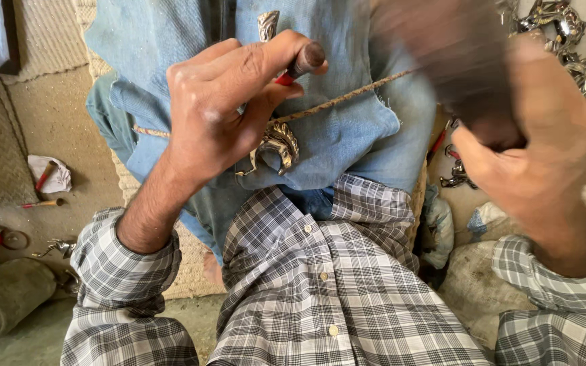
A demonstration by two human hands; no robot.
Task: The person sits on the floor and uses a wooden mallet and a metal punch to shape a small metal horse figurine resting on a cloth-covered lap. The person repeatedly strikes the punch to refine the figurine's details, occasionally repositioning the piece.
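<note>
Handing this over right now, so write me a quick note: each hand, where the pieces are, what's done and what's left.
Left hand: closed around a punch-like tool with a red shank and dark worn head, tip down on the ornate metal piece.
Right hand: raised and motion-blurred, gripping a dark blurred object, probably a hammer; cannot tell for sure.
Metal piece lies on blue denim cloth over the lap, a cord stretched across it.
Similar shiny pieces are piled at upper right.
Done: piece positioned, tool set on it.
Left: how far the working has gone is hidden under the hand.
</note>
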